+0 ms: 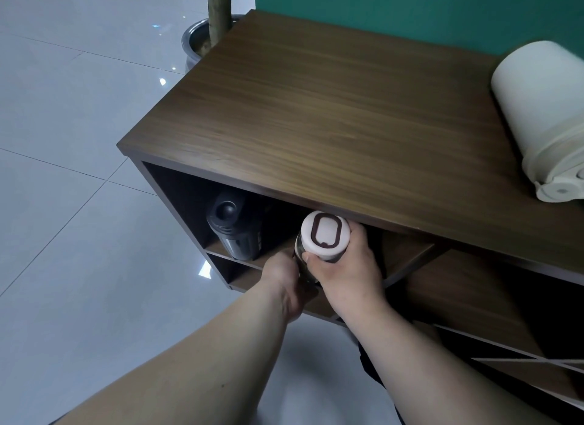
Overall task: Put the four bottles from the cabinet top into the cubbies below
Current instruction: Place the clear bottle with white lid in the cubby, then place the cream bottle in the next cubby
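Note:
A glass bottle with a white lid and brown ring [325, 235] is held at the mouth of the top left cubby of the wooden cabinet [316, 108]. My right hand [344, 273] grips it just under the lid. My left hand [284, 279] holds its lower body, which is mostly hidden by both hands. A black bottle [234, 231] stands inside the same cubby, to the left. A cream-white bottle [543, 114] lies on its side on the cabinet top at the right edge.
A metal pot with a wooden trunk [202, 42] stands behind the cabinet's left corner. Glossy grey floor tiles [79, 171] lie to the left. A green wall [410, 7] backs the cabinet. More cubbies [474, 298] open to the right and below.

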Tool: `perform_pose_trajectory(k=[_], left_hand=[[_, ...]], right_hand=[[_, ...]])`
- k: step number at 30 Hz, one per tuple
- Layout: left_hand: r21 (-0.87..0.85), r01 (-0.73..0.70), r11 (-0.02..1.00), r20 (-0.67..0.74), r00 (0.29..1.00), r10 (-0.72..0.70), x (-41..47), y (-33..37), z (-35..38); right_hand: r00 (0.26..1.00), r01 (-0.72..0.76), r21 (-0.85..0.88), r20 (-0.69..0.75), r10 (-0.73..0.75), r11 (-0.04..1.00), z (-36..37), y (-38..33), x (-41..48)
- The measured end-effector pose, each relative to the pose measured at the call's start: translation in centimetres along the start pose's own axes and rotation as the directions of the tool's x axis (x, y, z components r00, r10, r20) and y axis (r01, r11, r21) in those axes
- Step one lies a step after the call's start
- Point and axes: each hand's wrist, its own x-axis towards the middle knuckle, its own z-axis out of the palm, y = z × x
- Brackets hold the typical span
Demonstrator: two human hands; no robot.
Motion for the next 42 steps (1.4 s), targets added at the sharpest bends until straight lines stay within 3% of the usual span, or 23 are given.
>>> perform_pose_trajectory(k=[11, 16, 20, 24, 29, 32, 35, 37, 42], left_hand=[[0.007, -0.034, 0.999, -0.003, 0.999, 0.034, -1.1, -0.2, -0.5], [0.072, -0.039, 0.997, -0.076, 0.996, 0.044, -2.3, 0.2, -2.0], [0.285, -0.020, 0.958, -0.167, 0.983, 0.071, -3.7, 0.3, -3.0], [0.526, -0.067, 0.848, 0.027, 0.998, 0.062, -7.5, -0.3, -2.2], [0.480, -0.225, 0.848, 0.322, 0.944, 0.068, -14.2, -1.2, 0.5], [0.539, -0.362, 0.761, 0.353, 0.917, 0.187, -17.4, -1.7, 1.0], [0.516, -0.405, 0.755, 0.391, 0.895, 0.214, -19.4, -2.3, 1.1], [0.495, -0.417, 0.762, 0.404, 0.887, 0.223, -19.6, -2.6, 1.6], [0.457, -0.452, 0.766, 0.465, 0.856, 0.227, -18.3, -3.0, 3.7]], right_hand=[[0.997, 0.011, -0.047, 0.080, -0.008, 0.999, -0.7, -0.2, -0.2], [0.995, 0.049, -0.074, 0.091, -0.042, 0.996, -1.3, -0.7, -0.8], [0.988, 0.132, -0.127, 0.093, -0.121, 0.983, -2.6, -1.7, -2.5], [0.970, 0.204, -0.101, 0.152, -0.188, 0.974, -6.0, -3.2, -5.2], [0.935, 0.354, 0.020, -0.016, -0.354, 0.935, -11.7, -3.6, -8.8], [0.888, 0.426, 0.061, -0.219, -0.405, 0.903, -16.0, -3.6, -9.7], [0.881, 0.349, 0.087, -0.371, -0.295, 0.933, -20.6, -4.3, -8.4], [0.868, 0.276, -0.006, -0.427, -0.252, 0.961, -22.6, -4.8, -6.6], [0.853, 0.210, -0.197, -0.441, -0.277, 0.958, -23.4, -5.8, -1.5]])
